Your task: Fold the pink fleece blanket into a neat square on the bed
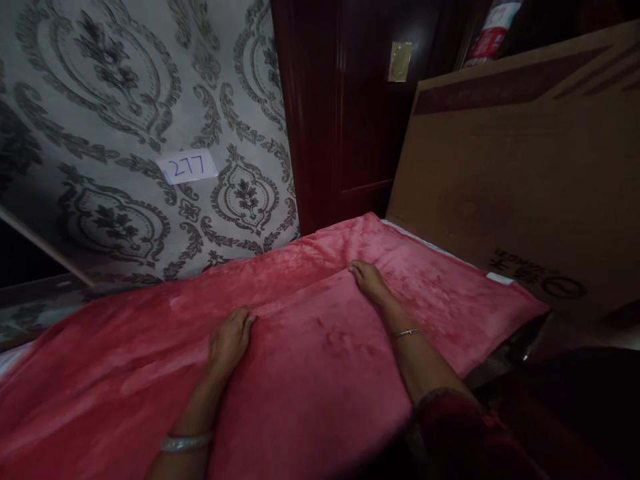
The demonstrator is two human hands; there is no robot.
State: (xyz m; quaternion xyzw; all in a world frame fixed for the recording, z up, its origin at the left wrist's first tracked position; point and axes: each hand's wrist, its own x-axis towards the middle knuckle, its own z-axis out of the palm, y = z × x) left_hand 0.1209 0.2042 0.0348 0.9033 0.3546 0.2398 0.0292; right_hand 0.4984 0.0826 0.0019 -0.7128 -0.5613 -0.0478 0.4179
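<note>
A pink plush blanket (320, 373) spreads over a raised flat surface, with a folded edge running across its middle. My left hand (231, 341) is closed on that edge left of centre, fingertips pressed into the fabric. Farther along the same edge, to the right, my right hand (369, 281) pinches the cloth, and small creases run from its fingers. The layer nearer me lies fairly smooth, while the part toward the wall is wrinkled. A white label (500, 278) shows at the blanket's right edge.
A patterned grey wall (250, 193) with a paper marked 277 (187, 167) stands behind the blanket. Beside it is a dark red wooden panel (320, 133) with a switch plate (400, 62). A large cardboard box (525, 160) borders the right side; a bottle (493, 33) shows above it.
</note>
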